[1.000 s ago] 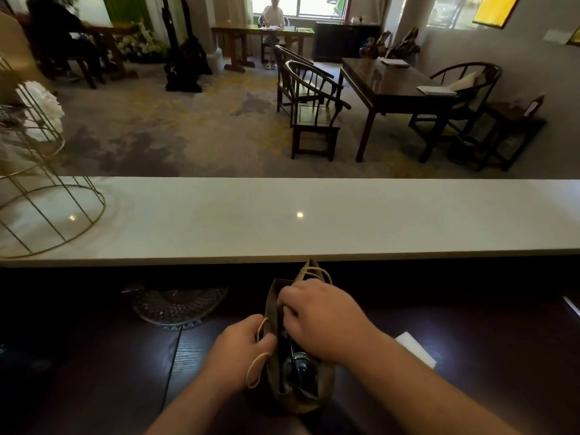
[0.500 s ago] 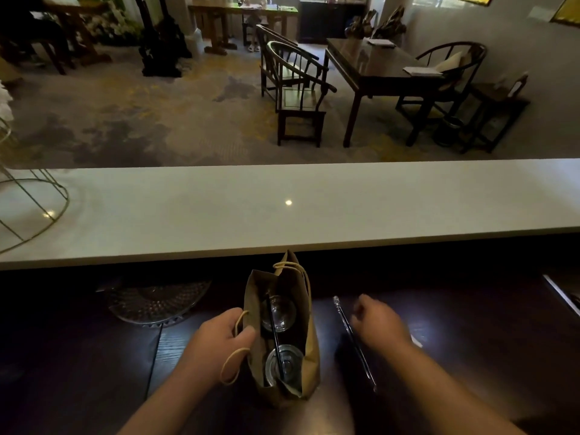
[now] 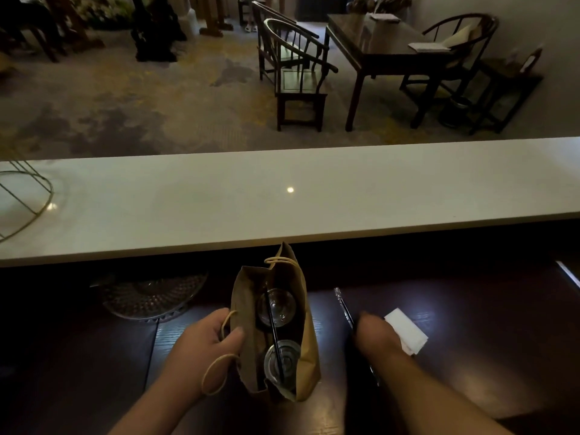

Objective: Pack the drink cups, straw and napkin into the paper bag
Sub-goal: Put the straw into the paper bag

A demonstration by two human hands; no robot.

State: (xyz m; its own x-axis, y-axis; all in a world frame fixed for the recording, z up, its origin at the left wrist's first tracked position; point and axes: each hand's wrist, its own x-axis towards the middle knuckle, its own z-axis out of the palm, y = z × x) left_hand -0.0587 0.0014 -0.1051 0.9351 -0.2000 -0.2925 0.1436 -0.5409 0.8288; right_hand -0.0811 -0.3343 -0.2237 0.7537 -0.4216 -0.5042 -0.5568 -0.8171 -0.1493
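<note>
A brown paper bag stands open on the dark wooden table. Two clear lidded drink cups sit inside it, one farther and one nearer, with a black straw lying across them. My left hand grips the bag's left rim and its rope handle. My right hand, blurred, rests fingers-down on a clear-wrapped straw that lies flat on the table right of the bag. A folded white napkin lies just right of that hand, partly hidden by it.
A patterned glass plate sits left of the bag under the ledge. A raised white counter runs across behind the bag, with a gold wire stand at its left end. A pale strip lies at the far right.
My right hand came out of the bag and moved right, down onto the wrapped straw beside the napkin. My left hand kept hold of the bag's rim. The camera tilted downward.
</note>
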